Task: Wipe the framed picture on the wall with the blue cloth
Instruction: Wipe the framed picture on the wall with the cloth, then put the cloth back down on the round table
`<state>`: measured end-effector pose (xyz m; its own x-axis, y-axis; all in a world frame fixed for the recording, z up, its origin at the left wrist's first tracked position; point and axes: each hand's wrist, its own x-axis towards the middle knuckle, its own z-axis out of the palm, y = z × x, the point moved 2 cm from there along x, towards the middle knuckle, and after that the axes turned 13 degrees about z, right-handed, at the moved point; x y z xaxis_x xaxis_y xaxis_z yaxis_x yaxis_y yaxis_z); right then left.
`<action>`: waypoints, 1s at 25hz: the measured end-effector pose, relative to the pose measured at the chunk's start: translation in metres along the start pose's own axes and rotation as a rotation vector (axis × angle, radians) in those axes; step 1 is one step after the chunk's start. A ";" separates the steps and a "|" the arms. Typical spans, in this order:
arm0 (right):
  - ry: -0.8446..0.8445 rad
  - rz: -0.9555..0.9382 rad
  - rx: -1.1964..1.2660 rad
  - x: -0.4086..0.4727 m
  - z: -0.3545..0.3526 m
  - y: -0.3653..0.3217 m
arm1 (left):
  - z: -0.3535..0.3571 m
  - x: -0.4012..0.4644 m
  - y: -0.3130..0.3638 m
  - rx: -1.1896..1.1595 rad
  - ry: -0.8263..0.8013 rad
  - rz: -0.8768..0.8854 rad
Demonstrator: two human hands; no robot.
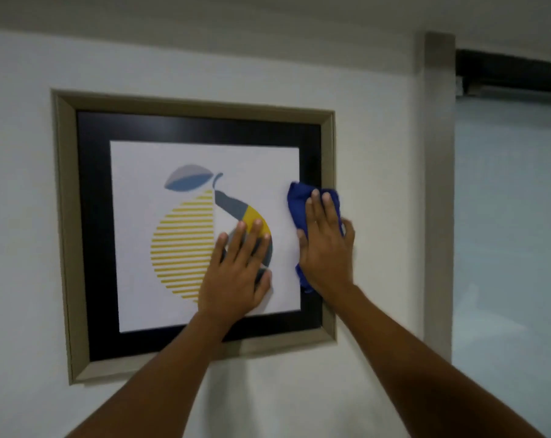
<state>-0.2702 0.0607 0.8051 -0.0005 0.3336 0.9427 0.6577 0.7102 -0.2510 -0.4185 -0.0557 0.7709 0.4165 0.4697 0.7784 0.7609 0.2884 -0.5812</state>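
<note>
The framed picture [78, 235] hangs on a white wall: a beige outer frame, a black border, and a white print of a striped yellow fruit with a blue-grey leaf. My left hand [236, 273] lies flat on the glass over the fruit's lower right, fingers spread, holding nothing. My right hand [326, 248] presses the crumpled blue cloth [299, 207] against the right edge of the print and the black border. The cloth shows above my fingers and below my palm; its middle is hidden under the hand.
A beige vertical trim [438, 184] runs down the wall right of the frame. Beyond it is a pale glass panel [508, 232] under a black rail [508, 71]. Bare white wall surrounds the frame on the left and below.
</note>
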 end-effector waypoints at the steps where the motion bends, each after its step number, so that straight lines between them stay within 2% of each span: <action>1: -0.031 0.018 0.006 -0.033 0.005 0.006 | -0.001 0.001 -0.001 -0.001 -0.014 0.001; 4: -0.234 0.007 0.000 -0.109 0.013 0.027 | -0.004 0.002 0.002 -0.027 -0.086 -0.007; 7: -0.334 -0.046 -0.001 -0.111 0.005 0.039 | -0.007 0.004 0.012 -0.058 -0.137 -0.071; 10: -0.346 -0.012 0.066 -0.114 -0.013 0.049 | -0.005 0.006 0.042 -0.183 -0.155 -0.155; 13: -0.301 0.130 0.135 -0.144 -0.032 0.085 | 0.008 0.002 0.106 -0.365 -0.143 -0.044; 18: -0.390 0.327 0.033 -0.258 -0.069 0.196 | 0.041 -0.031 0.270 -0.616 -0.258 0.126; 22: -0.591 0.517 -0.141 -0.413 -0.120 0.296 | 0.057 -0.115 0.440 -0.862 -0.436 0.240; 25: -0.813 0.636 -0.286 -0.550 -0.162 0.350 | 0.051 -0.210 0.568 -1.058 -0.583 0.290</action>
<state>0.0824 0.0253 0.2347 -0.0275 0.9792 0.2012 0.8662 0.1238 -0.4841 -0.0998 0.0521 0.2649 0.5593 0.7822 0.2745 0.8176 -0.5751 -0.0269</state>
